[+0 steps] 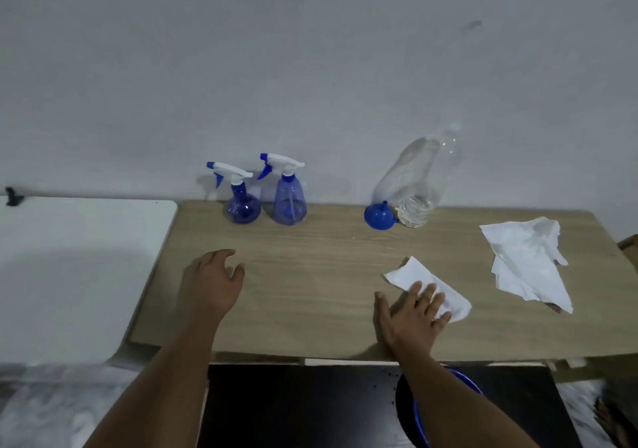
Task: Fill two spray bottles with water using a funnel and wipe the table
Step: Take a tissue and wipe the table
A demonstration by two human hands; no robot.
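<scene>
The long wooden table (310, 261) runs left to right, and this is the thing to wipe now. Most of its bare top lies to the left of the wiping hand, toward 9 o'clock.

At the back, around 1 o'clock, stands a big clear plastic bottle (417, 185) with a little water in the bottom. At 3 o'clock lies a crumpled pile of white paper tissue (528, 261), well apart from both hands. The two blue see-through spray bottles with white tops (267, 192) stand side by side at 11 o'clock, tops on, so the filling looks done. A small round blue plastic funnel (379, 216) lies tipped over, just beside the big bottle.

The right hand (414, 316) lies flat with fingers spread, pressing a folded white paper wipe (424, 285) onto the table. The wipe's long side slants from upper left to lower right. The left hand (214, 282) rests on the table at 9 o'clock, fingers loose and holding nothing.

The right hand is the one on the wipe, so it should slide left.
</scene>
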